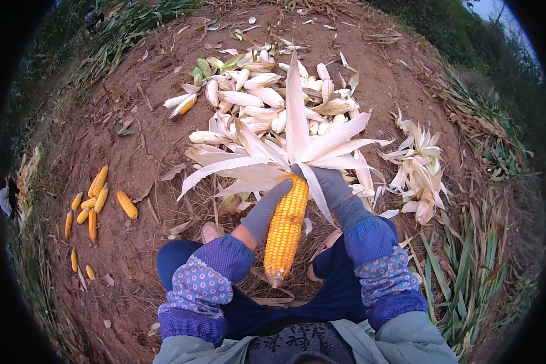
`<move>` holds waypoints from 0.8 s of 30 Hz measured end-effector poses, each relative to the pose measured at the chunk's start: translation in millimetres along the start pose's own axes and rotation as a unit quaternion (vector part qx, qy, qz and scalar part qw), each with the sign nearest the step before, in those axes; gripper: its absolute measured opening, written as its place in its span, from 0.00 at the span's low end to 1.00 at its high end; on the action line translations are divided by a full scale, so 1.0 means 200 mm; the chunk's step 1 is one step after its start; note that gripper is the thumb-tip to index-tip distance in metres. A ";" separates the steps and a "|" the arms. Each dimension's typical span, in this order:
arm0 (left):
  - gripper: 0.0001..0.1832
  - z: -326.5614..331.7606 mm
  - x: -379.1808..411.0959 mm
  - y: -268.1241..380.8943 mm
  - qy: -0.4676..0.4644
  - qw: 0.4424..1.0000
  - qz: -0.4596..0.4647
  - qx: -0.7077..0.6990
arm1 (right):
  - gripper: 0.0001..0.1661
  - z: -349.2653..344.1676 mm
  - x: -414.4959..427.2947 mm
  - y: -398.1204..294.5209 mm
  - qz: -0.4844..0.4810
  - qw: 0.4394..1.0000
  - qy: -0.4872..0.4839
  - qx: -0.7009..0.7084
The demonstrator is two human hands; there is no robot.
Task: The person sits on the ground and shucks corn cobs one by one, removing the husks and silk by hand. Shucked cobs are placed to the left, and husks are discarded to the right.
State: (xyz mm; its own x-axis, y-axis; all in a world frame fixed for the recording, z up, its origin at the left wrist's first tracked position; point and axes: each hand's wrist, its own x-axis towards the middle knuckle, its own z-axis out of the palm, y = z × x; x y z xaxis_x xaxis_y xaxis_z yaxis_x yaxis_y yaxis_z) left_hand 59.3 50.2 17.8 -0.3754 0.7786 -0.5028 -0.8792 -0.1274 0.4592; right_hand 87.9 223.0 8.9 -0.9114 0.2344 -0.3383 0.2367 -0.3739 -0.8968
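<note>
A yellow ear of corn (285,227) points tip-down towards me between my knees, its kernels bare. Pale husk leaves (296,113) fan out from its base, away from me. My left hand (269,210), in a grey glove, grips the ear along its upper left side. At the base, where cob and husk meet, my right hand (326,184) is closed, also gloved in grey; its fingers are partly hidden by husk leaves. One husk strip (317,194) hangs down across the right glove.
Beyond my hands lies a heap of unhusked corn ears (264,98) on reddish soil. Several husked ears (93,200) lie on the left. Stripped husks (421,168) are piled at right, near cut green stalks (464,264). At the far left edge stands a blurred dark-and-light shape (7,200).
</note>
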 end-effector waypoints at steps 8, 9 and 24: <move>0.24 0.01 0.02 -0.04 0.006 0.996 0.068 0.065 | 0.22 -0.05 0.03 0.12 -0.059 0.976 0.003 0.211; 0.23 0.01 0.02 -0.05 -0.003 0.993 0.105 0.058 | 0.22 -0.05 0.03 0.14 -0.058 0.952 0.000 0.301; 0.25 0.02 0.02 -0.09 0.002 0.997 0.072 0.009 | 0.15 0.13 0.02 0.06 -0.386 0.907 0.068 -0.151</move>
State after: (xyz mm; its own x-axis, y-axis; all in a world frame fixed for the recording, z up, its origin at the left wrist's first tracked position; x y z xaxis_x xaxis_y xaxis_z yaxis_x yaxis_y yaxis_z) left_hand 74.5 58.3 11.5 -0.4981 0.7508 -0.4338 -0.8110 -0.2263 0.5395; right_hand 77.9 195.9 4.4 -0.7991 0.4387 0.4111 -0.3554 0.2067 -0.9116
